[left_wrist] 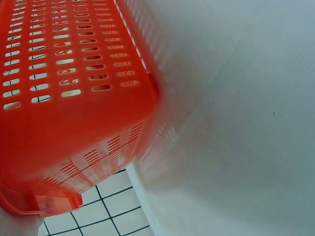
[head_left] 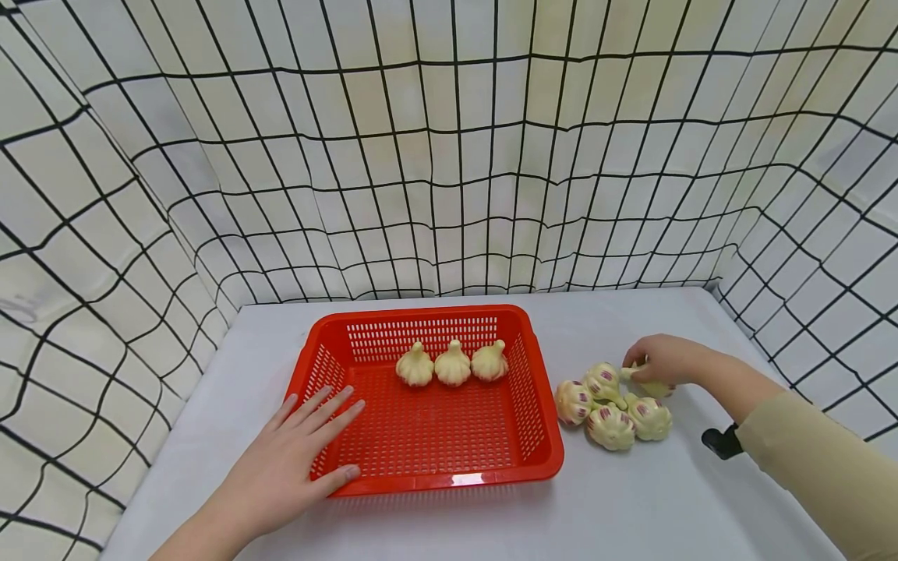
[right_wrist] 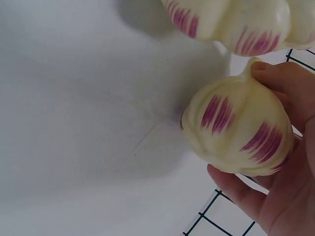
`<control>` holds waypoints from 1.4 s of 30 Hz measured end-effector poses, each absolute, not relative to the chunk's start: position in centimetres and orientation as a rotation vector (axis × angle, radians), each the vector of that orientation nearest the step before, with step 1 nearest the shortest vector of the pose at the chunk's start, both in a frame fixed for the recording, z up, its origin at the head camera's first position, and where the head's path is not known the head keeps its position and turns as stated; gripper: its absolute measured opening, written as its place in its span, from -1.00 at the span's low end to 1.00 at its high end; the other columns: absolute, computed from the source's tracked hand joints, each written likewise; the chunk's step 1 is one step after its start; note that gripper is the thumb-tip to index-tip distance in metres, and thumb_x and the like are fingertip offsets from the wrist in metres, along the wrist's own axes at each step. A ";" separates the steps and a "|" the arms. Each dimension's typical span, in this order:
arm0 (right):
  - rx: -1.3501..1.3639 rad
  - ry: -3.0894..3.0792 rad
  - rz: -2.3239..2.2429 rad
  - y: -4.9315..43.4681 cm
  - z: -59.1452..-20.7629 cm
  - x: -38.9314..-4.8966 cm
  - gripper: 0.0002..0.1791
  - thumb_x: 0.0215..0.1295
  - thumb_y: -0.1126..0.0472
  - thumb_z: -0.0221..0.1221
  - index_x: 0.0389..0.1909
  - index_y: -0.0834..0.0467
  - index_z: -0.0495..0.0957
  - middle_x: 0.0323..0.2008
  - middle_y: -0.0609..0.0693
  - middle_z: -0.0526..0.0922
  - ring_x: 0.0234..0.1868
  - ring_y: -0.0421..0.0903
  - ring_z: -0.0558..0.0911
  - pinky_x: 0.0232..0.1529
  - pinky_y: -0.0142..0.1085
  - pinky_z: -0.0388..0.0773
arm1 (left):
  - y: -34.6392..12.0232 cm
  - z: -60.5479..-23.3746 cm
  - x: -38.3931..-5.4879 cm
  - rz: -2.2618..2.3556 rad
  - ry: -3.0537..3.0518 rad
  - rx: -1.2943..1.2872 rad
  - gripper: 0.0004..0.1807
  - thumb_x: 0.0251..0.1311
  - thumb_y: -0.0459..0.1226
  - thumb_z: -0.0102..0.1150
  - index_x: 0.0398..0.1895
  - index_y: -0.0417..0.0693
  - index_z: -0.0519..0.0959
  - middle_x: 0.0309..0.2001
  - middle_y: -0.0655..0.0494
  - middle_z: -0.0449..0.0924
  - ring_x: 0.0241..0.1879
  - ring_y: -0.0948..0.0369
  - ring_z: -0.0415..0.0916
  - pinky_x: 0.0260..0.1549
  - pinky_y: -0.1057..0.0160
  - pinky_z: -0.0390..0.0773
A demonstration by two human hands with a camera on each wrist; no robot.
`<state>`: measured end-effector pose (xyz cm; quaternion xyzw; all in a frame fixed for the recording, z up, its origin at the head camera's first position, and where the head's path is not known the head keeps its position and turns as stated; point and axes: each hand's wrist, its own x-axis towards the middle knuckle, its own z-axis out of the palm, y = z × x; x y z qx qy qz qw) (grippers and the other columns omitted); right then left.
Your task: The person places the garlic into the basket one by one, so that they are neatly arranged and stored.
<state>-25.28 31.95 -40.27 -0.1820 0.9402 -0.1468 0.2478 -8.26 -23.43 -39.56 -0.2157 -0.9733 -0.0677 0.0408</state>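
Though outside basket (head_left: 431,440), garlic (right_wrist: 238,128) in right fingers (right_wrist: 238,191)

Black-gridded white walls (head_left: 478,160) border a white table (head_left: 484,530).

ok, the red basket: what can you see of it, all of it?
The basket is red, apparently plastic, roughly rectangular with rounded corners, slotted walls and a perforated floor; its rim is smooth and glossy. It stands upright on the white table. Three garlic bulbs sit inside in a row near the far wall. The left hand lies across its left rim.
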 end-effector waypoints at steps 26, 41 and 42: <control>-0.574 2.882 -0.510 32.4 -36.1 -25.5 -0.72 0.37 0.08 0.22 0.01 0.11 0.60 -0.13 0.01 0.67 -0.07 0.01 0.60 -0.13 -0.07 0.59 | -23.6 -39.6 -8.3 -0.203 -2.978 -0.651 -0.16 0.18 0.31 0.13 0.50 0.27 0.27 0.53 0.26 0.08 0.51 0.00 0.00 0.49 -0.03 -0.25; -0.637 2.923 -0.583 27.5 -31.6 -26.7 -0.74 0.36 0.05 0.25 -0.02 0.05 0.57 -0.13 0.00 0.69 -0.08 0.00 0.61 -0.14 -0.04 0.62 | -23.2 -39.3 -8.1 -0.217 -2.947 -0.675 -0.19 0.19 0.29 0.16 0.48 0.26 0.32 0.51 0.23 0.14 0.49 -0.01 0.06 0.42 -0.17 -0.04; -0.652 2.920 -0.581 27.0 -31.4 -26.9 -0.74 0.35 0.04 0.25 -0.02 0.05 0.56 -0.13 -0.01 0.69 -0.08 -0.01 0.61 -0.12 -0.03 0.62 | -23.2 -39.2 -8.1 -0.220 -2.949 -0.677 -0.20 0.19 0.28 0.16 0.47 0.26 0.32 0.51 0.22 0.15 0.49 -0.02 0.06 0.42 -0.18 -0.03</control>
